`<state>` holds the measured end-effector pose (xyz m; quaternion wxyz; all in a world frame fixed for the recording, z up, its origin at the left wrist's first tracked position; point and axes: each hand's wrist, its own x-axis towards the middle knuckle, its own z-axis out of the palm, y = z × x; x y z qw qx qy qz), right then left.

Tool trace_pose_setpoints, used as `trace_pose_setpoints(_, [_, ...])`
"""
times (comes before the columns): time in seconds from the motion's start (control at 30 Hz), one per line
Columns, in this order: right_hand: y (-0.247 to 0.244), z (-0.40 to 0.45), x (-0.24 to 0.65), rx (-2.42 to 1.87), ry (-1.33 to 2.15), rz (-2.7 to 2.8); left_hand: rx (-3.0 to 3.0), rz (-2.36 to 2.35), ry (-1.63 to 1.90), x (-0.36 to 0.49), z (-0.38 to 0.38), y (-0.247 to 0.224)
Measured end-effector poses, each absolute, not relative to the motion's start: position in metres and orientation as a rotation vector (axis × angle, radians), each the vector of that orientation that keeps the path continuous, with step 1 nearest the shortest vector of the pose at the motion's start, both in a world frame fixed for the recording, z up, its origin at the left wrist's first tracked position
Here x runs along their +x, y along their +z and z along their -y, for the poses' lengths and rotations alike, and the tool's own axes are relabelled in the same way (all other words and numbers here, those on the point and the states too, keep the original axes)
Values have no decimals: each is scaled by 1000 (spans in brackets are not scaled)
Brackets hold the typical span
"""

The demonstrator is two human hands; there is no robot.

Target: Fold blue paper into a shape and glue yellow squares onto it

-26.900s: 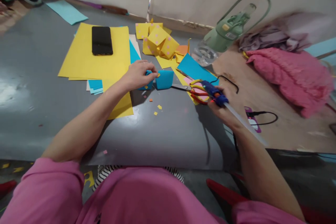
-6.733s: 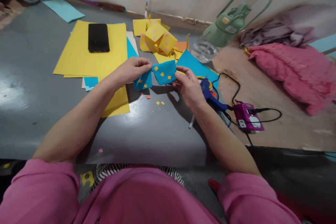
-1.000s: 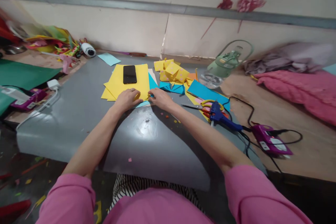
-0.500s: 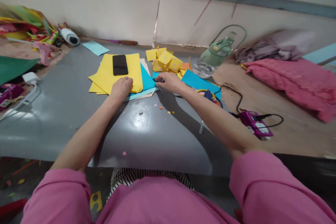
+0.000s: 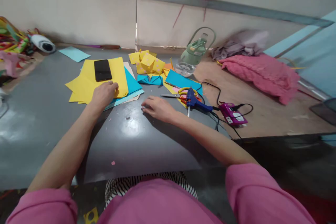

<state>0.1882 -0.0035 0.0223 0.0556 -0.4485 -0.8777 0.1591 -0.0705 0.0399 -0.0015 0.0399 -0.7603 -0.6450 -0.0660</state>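
My left hand [image 5: 105, 95] rests on the lower part of a yellow paper stack [image 5: 117, 75], its fingers bent and not gripping. A black phone [image 5: 102, 70] lies on top of that stack, just beyond the fingers. Blue sheets [image 5: 132, 85] stick out from underneath. My right hand [image 5: 159, 109] is low over the grey tabletop [image 5: 126, 143], fingers loosely bent and a little apart, with no object visible in them. Behind it stands a folded blue paper piece [image 5: 150, 79]. Yellow dotted folded paper pieces [image 5: 149, 63] are heaped further back.
Right of my right hand lie scissors [image 5: 170, 96] and a blue glue gun [image 5: 194, 99], its cord near a purple power strip [image 5: 233, 113]. A green-topped bottle [image 5: 193, 54] stands behind blue paper [image 5: 183, 80]. A pink cushion-like bundle [image 5: 259, 73] lies at right.
My right hand has drawn back from the folded blue piece toward me, leaving it uncovered. My left hand stays on the yellow stack. The view has turned to the right.
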Motion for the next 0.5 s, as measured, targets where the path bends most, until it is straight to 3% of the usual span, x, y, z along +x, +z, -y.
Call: trace_pose_setpoints(0.5, [19, -19, 162, -1372, 495, 2639, -2488, 1963, -129, -76, -34, 9])
